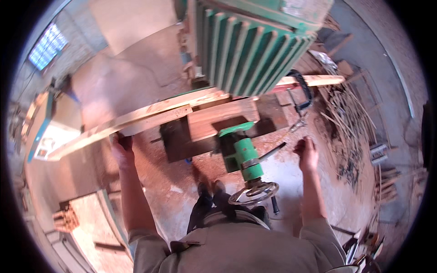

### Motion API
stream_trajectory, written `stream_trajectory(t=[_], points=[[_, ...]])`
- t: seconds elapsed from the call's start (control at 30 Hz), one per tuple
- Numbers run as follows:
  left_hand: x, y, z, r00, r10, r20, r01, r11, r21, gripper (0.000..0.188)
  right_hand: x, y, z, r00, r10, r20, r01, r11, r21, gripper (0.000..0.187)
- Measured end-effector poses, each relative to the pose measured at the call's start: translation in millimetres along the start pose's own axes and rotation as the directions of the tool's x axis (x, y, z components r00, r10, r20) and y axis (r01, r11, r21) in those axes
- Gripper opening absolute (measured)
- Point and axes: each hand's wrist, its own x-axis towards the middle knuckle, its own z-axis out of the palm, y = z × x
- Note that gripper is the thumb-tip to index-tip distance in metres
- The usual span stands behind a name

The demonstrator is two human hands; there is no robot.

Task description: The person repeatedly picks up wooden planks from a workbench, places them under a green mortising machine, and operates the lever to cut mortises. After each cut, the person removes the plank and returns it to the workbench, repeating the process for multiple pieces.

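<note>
Pale, flat wooden board (158, 120): my left hand (122, 148) pinches its end; my right hand (308, 154) hangs loosely curled above dusty, reddish floor (158, 196).

We look to the left hand (122, 148), and its fingertips are lost in shadow at the end of the short wooden strip (159, 120), so we can't tell how they grip; over to the right hand (308, 152), and it's soft with blur, its fingers running together; up top, the green ribbed housing (250, 54) is sliced off by the upper edge, and it hides the middle of the long board (150, 108) from us; below, the person's torso (255, 248) covers most of the legs and runs out of the lower edge; at right, the scrap heap (353, 150) is too fine to sort piece by piece.
</note>
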Motion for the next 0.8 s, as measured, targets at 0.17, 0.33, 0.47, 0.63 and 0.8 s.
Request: stream_trajectory(t=[0.17, 0.33, 0.47, 0.63, 0.8], points=[[-21.0, 59.5, -139.9, 0.994, 0.043, -0.105, -0.055, 0.992, -0.115, 0.024, -46.0, -35.2, 46.2, 0.898, -0.141, 0.416, 0.091, 0.986, 0.137, 0.011], [-125.1, 17.6, -197.1, 0.829, -0.349, -0.436, 0.19, 0.91, -0.368, 0.021, -125.8, -32.0, 116.9, 0.506, -0.014, 0.862, 0.118, 0.992, -0.053, 0.021], [-204.8, -27.3, -237.8, 0.888, -0.381, -0.259, 0.209, 0.835, -0.509, 0.03, -202.2, 11.9, 160.2, 0.181, 0.265, 0.947, 0.212, 0.93, -0.3, 0.049], [-271.8, -25.6, -218.1, 0.982, -0.177, 0.063, 0.185, 0.851, -0.492, 0.011, -272.5, 110.9, 204.9, 0.094, 0.198, 0.976, 0.207, 0.955, -0.213, 0.039], [-310.9, 23.1, -261.6, 0.978, -0.182, -0.107, 0.157, 0.966, -0.207, 0.042, -346.1, 117.7, 249.1, 0.278, 0.384, 0.881, -0.452, 0.861, -0.233, 0.027]])
